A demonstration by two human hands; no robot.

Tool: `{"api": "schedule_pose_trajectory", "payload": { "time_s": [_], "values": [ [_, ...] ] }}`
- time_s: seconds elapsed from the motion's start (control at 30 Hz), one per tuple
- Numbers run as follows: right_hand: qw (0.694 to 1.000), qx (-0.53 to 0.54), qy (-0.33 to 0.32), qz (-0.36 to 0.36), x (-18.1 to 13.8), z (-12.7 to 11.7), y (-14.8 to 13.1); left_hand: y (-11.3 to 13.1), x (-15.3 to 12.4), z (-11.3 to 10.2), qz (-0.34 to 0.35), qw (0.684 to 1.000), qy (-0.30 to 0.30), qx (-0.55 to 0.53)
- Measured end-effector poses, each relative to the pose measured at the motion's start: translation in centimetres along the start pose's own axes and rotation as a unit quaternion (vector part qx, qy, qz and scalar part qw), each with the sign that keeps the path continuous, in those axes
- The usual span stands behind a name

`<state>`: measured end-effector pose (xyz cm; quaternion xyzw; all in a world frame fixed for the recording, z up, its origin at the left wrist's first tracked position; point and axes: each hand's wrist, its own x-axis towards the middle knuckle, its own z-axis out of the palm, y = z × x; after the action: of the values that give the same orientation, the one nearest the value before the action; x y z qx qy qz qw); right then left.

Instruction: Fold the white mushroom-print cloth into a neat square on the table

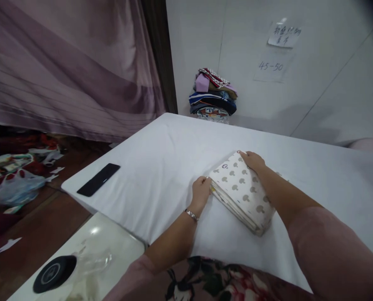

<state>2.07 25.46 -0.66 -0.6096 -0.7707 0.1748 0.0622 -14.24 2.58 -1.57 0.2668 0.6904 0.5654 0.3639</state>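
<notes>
A folded white cloth (238,186) printed with grey mushroom shapes lies at a slant on the white-covered table (148,167). Its several layers show along the left edge. My left hand (201,190), with a bracelet at the wrist, pinches the cloth's left corner. At the far corner my right hand (253,161) grips the cloth between thumb and fingers. My right forearm covers part of the cloth's right side.
A black phone (98,179) lies near the table's left edge. Folded fabrics (213,96) are stacked against the wall behind. A lower white surface (120,242) at front left bears a black round-lidded object (54,274) and clear plastic. Bags (19,186) lie on the floor.
</notes>
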Motion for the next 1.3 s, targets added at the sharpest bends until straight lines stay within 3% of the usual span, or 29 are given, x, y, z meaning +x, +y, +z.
{"api": "schedule_pose_trajectory", "payload": {
  "time_s": [0.1, 0.2, 0.33, 0.5, 0.67, 0.77, 0.83, 1.1, 1.3],
  "values": [
    [0.998, 0.004, 0.049, -0.049, -2.0, -0.4, -0.5, 0.2, -0.1, 0.0, 0.006, 1.0, 0.0, 0.004],
    [0.981, 0.064, 0.109, -0.147, -6.6, -0.2, -1.3, 0.2, 0.1, 0.0, 0.01, 1.0, -0.009, 0.028],
    [0.956, 0.148, 0.071, -0.242, -14.5, 0.9, -2.4, 0.0, 0.2, 0.2, 0.0, 0.998, -0.033, 0.049],
    [0.961, 0.08, 0.053, -0.259, -20.3, 1.7, -2.1, -0.2, -0.4, 0.3, -0.017, 0.995, -0.096, 0.024],
    [0.972, 0.037, 0.043, -0.229, -21.3, 1.8, -1.6, 0.1, -1.7, 0.4, -0.058, 0.975, -0.212, -0.026],
    [0.973, 0.049, 0.045, -0.22, -21.3, 1.9, -1.8, 0.1, -2.7, 0.8, -0.086, 0.95, -0.297, -0.033],
    [0.972, 0.076, 0.044, -0.217, -21.2, 2.0, -1.9, -0.1, -3.2, 1.2, -0.103, 0.94, -0.323, -0.041],
    [0.959, 0.154, 0.074, -0.228, -21.1, 2.6, -1.4, -0.3, -3.8, 2.3, -0.16, 0.924, -0.336, -0.085],
    [0.948, 0.176, 0.099, -0.245, -21.0, 3.4, -0.8, -0.2, -4.3, 3.3, -0.131, 0.945, -0.297, -0.047]
  ]
}}
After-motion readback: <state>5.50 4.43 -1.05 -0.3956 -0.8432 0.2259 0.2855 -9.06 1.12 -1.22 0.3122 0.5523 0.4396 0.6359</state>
